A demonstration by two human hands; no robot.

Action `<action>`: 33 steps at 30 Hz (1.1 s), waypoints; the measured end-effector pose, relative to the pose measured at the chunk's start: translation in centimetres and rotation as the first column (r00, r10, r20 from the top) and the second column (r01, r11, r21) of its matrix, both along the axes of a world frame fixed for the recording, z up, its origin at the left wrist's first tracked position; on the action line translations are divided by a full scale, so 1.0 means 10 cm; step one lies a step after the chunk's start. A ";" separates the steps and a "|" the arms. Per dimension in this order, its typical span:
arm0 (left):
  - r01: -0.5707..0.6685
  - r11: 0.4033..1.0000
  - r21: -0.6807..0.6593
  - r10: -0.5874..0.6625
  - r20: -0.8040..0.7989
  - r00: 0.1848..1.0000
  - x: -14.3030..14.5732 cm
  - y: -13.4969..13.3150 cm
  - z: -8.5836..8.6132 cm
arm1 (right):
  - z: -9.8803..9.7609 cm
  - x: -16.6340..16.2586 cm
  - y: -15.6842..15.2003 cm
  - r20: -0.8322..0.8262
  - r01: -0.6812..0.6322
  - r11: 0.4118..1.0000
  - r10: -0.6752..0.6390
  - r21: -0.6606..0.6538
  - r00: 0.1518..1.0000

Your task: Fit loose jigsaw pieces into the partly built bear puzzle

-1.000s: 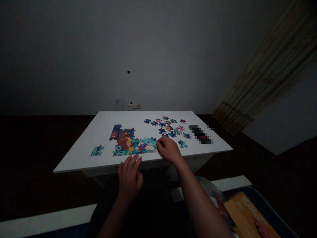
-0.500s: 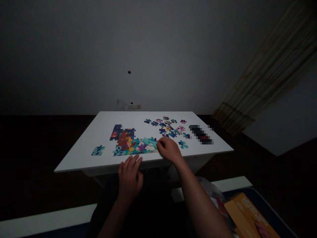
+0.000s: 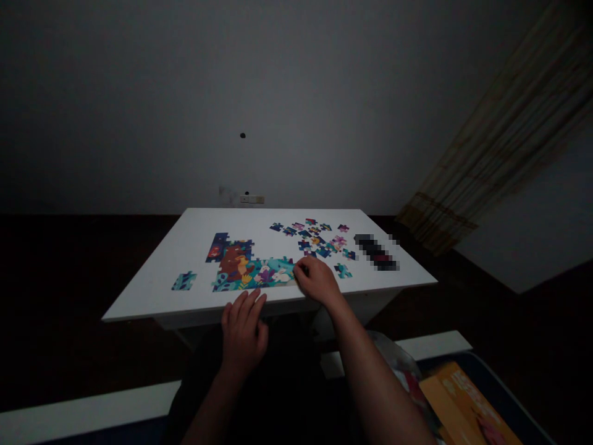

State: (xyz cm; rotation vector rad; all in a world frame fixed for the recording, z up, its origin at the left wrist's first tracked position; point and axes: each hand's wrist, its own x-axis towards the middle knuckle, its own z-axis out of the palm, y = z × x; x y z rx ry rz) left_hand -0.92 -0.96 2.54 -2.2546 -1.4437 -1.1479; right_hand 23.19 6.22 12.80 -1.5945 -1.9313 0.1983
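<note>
Two hands reach forward from the bottom of the view. Nearest of all, low on the right beside the right forearm, lies an orange printed box [image 3: 467,405]. The left hand [image 3: 243,330] is spread open and flat, palm down, holding nothing. Its fingertips [image 3: 252,298] touch the near edge of the white worktop [image 3: 194,228]. A little farther on, the right hand [image 3: 317,281] rests on the worktop with its fingers curled against the right end of the assembled puzzle section [image 3: 250,267]. Whether it pinches a piece there I cannot tell. That section lies close to the near edge, about midway across, rising to a dark blue corner at its far left. A small joined cluster [image 3: 184,281] sits apart to its left, and a single teal piece [image 3: 341,269] lies just right of the right hand. Beyond are the scattered loose pieces [image 3: 317,237], with a dark blurred object [image 3: 376,251] to their right. Behind the worktop stands a grey wall with a socket [image 3: 251,199], and a striped curtain [image 3: 500,136] hangs at far right.
</note>
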 end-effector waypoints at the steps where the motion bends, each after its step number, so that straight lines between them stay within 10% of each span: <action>1: 0.000 1.000 0.003 0.000 0.003 1.000 0.00 0.00 0.00 | 0.00 0.00 0.00 0.001 0.000 1.000 0.000 0.000 1.000; 33: 0.025 1.000 0.003 -0.025 0.043 0.999 0.00 -0.01 0.00 | -0.05 0.02 0.02 -0.023 0.006 1.000 -0.006 0.018 1.000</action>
